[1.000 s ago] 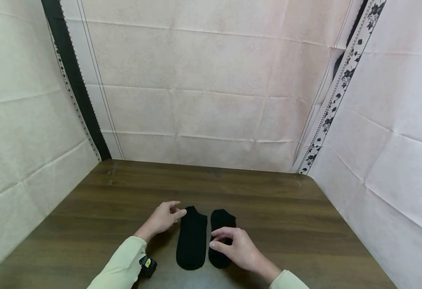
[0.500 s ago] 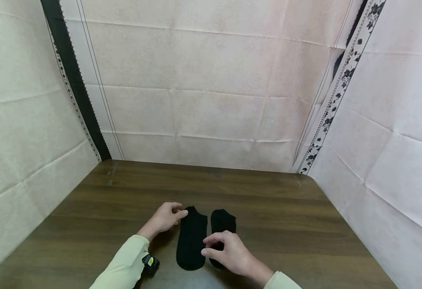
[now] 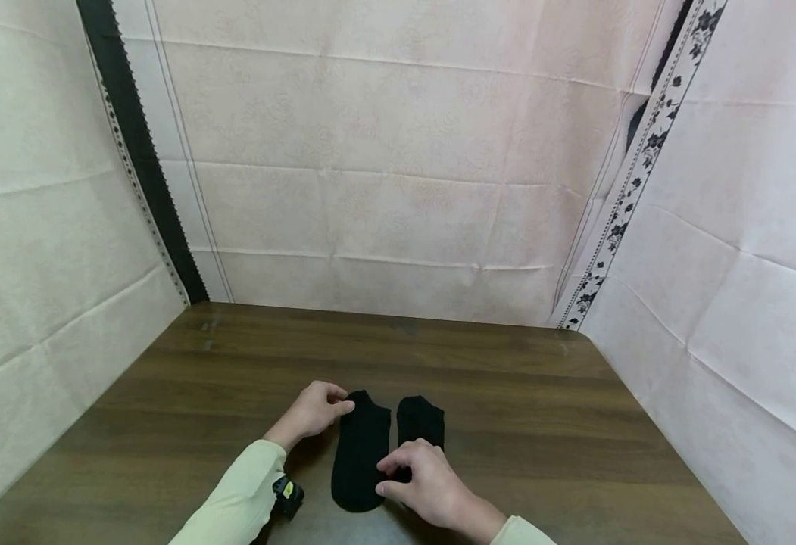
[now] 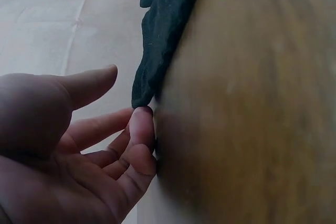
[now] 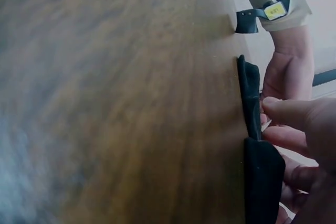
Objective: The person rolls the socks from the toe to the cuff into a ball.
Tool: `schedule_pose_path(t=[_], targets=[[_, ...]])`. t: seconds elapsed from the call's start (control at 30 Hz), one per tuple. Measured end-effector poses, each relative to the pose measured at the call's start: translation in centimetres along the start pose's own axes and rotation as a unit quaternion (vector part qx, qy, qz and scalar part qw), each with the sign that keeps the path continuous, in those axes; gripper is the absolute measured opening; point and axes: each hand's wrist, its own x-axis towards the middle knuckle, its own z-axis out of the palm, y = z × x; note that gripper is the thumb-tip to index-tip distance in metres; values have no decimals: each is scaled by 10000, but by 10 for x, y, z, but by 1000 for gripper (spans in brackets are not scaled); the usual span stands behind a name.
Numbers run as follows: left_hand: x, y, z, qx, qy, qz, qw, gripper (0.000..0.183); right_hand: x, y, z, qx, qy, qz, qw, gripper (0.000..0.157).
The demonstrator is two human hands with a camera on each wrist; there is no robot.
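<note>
Two black ankle socks lie flat side by side on the wooden table, a narrow gap between them. At the upper left corner of the left sock (image 3: 360,462) is my left hand (image 3: 310,413). In the left wrist view its fingertips touch the edge of the dark sock cloth (image 4: 167,35), while the thumb stands apart from it. My right hand (image 3: 432,488) hovers over the lower part of the right sock (image 3: 421,420), hiding much of it. Its thumb and index finger, parted, reach the left sock's right edge. Contact there is unclear, even in the right wrist view.
The brown wooden table (image 3: 527,409) spreads around the socks. Pale cloth (image 3: 370,182) hangs at the back and on both sides. A black wrist device (image 3: 288,496) with a yellow label is on the left forearm.
My right hand has moved left and slightly toward me, from over the right sock to the left sock's edge. My left hand has shifted slightly right. The socks lie almost unchanged.
</note>
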Motion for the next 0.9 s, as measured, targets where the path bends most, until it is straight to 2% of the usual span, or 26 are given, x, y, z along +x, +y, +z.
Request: schedule_pose_path(t=[0.2, 0.43, 0.67, 0.9], targets=[[2, 0, 0, 199, 110, 63, 9997, 22, 0, -4, 3, -543, -30, -79, 9985, 14], [4, 0, 1, 178, 223, 90, 9996, 6, 1, -7, 4, -821, -35, -152, 9965, 11], [4, 0, 2, -36, 238, 59, 9997, 5, 1, -8, 5, -959, 4, -254, 9951, 5], [4, 1, 3, -156, 221, -20, 9996, 5, 0, -7, 6, -853, 32, -265, 9960, 6]])
